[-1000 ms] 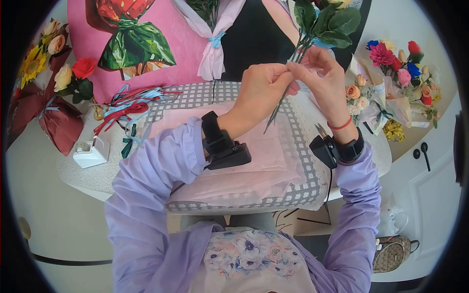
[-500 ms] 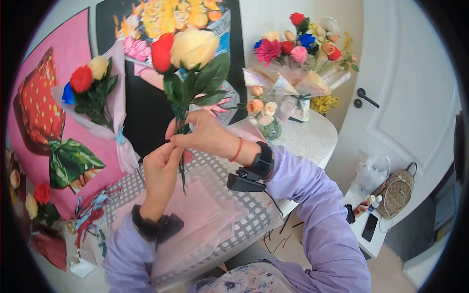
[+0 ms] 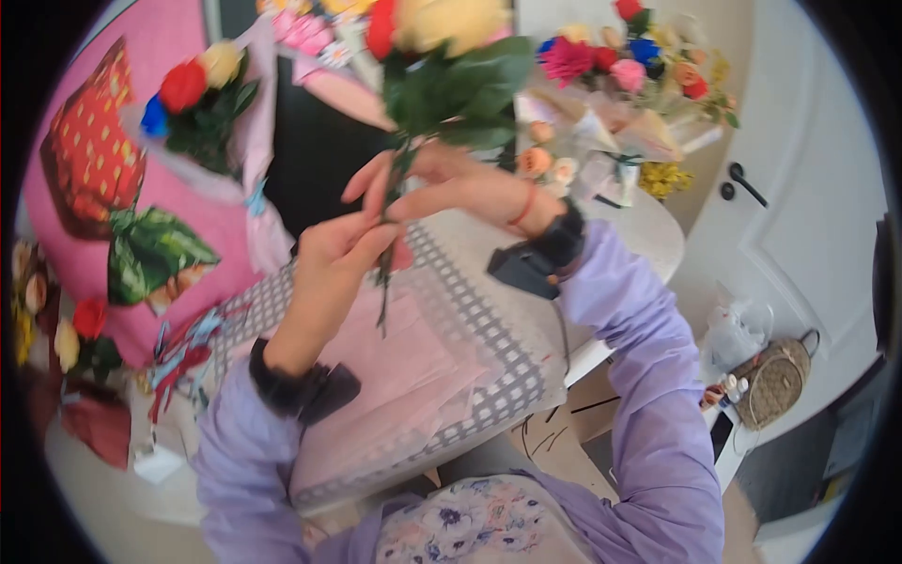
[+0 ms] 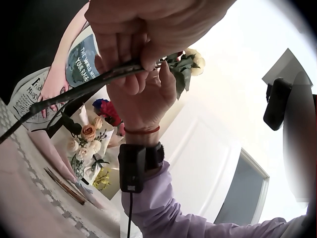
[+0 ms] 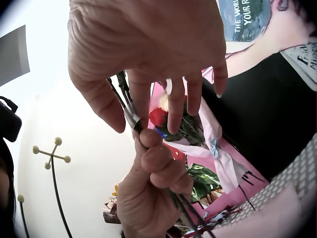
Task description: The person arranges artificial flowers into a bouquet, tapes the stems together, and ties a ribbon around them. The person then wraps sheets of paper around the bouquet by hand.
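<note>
**Stems gripped by one hand, flanked by the other**

Your left hand [image 3: 329, 268] is pinching the flower stems [image 3: 382, 305] between thumb and curled fingers, likely because one firm point is stopping the bunch from splaying. The stem ends are hanging below that hand. The leaves [image 3: 460, 94], red rose [image 3: 380, 28] and cream rose [image 3: 456, 21] are standing above both hands, presumably to avoid crushing.

Your right hand [image 3: 460, 193] is flanking the stems just above the left, its straight fingers standing spread; whether its thumb is pressing cannot be told. A shiny band [image 5: 132, 118] is showing on the stems beside that thumb.

Pink sheets [image 3: 376, 357] are lying beneath your hands on a checked cloth [image 3: 503, 395], probably for easy reach.
</note>
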A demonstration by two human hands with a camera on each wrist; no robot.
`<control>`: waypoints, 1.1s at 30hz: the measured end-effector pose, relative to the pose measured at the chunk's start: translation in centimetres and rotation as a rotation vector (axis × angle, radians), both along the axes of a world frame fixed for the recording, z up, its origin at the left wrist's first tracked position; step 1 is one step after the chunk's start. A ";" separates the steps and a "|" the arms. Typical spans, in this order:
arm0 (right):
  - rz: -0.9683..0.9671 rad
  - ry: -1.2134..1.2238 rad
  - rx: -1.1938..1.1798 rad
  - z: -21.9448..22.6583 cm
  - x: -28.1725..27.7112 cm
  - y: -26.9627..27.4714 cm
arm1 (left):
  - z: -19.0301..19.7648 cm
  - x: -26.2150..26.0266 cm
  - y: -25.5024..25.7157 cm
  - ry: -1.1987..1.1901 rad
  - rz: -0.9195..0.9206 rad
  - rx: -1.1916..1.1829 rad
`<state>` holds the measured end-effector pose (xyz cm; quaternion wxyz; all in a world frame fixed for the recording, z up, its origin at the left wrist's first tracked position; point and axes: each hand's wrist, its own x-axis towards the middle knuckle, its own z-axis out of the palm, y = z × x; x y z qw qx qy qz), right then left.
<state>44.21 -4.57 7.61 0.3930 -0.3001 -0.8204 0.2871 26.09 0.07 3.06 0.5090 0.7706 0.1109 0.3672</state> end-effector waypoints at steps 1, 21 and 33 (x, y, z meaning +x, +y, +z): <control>0.044 0.000 -0.020 0.0 -0.1 -0.2 | -0.1 -0.1 0.0 0.000 0.044 -0.020; -0.242 -0.065 0.186 0.3 -0.8 -0.4 | 0.1 -0.5 0.5 -0.205 0.021 0.044; -0.357 -0.038 0.145 -0.4 -0.9 -0.8 | -0.4 0.1 1.2 -0.392 0.042 -0.030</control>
